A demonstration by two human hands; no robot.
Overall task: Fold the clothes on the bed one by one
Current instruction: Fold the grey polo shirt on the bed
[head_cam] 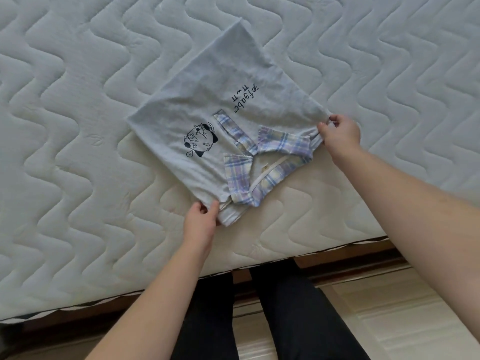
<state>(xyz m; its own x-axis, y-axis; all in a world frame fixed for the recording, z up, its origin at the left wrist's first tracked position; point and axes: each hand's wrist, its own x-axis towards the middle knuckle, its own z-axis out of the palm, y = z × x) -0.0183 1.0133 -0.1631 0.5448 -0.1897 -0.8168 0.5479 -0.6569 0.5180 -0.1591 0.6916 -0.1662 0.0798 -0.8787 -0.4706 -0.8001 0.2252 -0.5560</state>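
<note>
A light blue shirt [207, 100] with a plaid collar [259, 157], a small cartoon print and dark lettering lies flat on the quilted mattress [78, 126], its collar end towards me. My left hand [201, 219] pinches the near left shoulder corner of the shirt. The right shoulder corner is pinched by my right hand [340, 133] next to the collar. The sleeves look folded under the body of the shirt.
The mattress edge [259, 266] runs diagonally just below my hands. Beneath it are my dark trouser legs [285, 320] and a pale tiled floor [389, 320]. No other clothes are in view.
</note>
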